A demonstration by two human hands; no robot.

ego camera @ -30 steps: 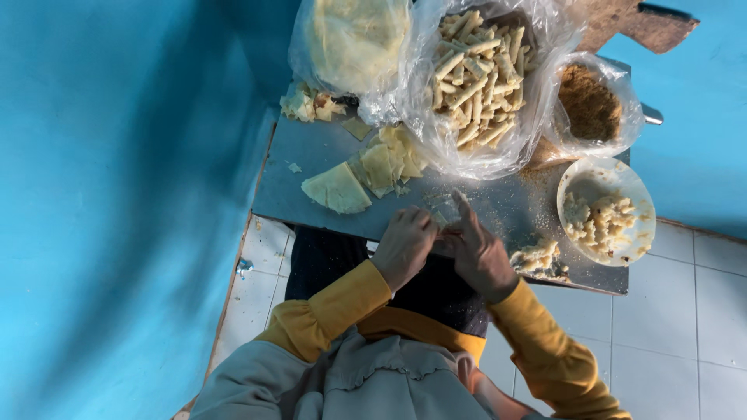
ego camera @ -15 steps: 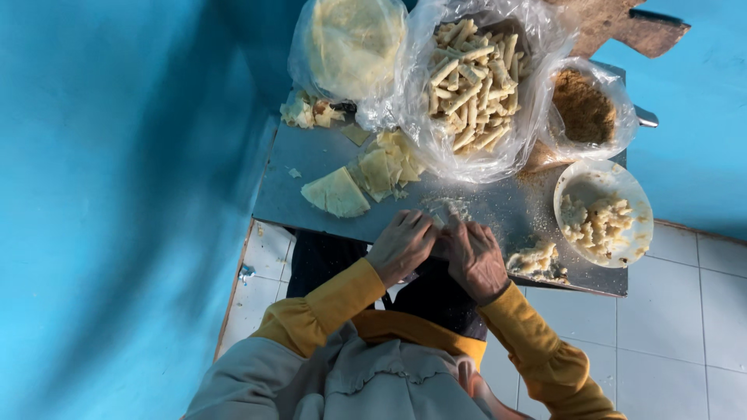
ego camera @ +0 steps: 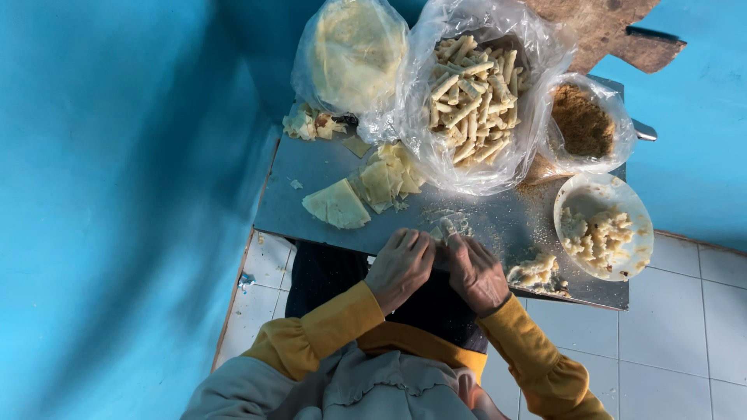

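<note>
My left hand point(ego camera: 401, 264) and my right hand point(ego camera: 475, 272) lie side by side at the near edge of a grey metal table point(ego camera: 311, 194). Their fingers curl down together over a small pale roll of dough point(ego camera: 443, 232), which is mostly hidden under the fingertips. Yellow sleeves cover both arms. Just beyond the left hand lies a stack of pale triangular dough sheets point(ego camera: 366, 190). To the right of the right hand sits a small heap of crumbed pieces point(ego camera: 533, 272).
At the back stand a clear bag of pale sheets point(ego camera: 350, 54), a big open bag of crumbed rolls point(ego camera: 471, 93) and a bag of brown crumbs point(ego camera: 583, 124). A white bowl point(ego camera: 630, 257) holds coated pieces. Blue wall left, white tiled floor right.
Both hands have drawn back a little toward the table's near edge, fingers curling closer together over the roll. Everything else on the table is where it was.
</note>
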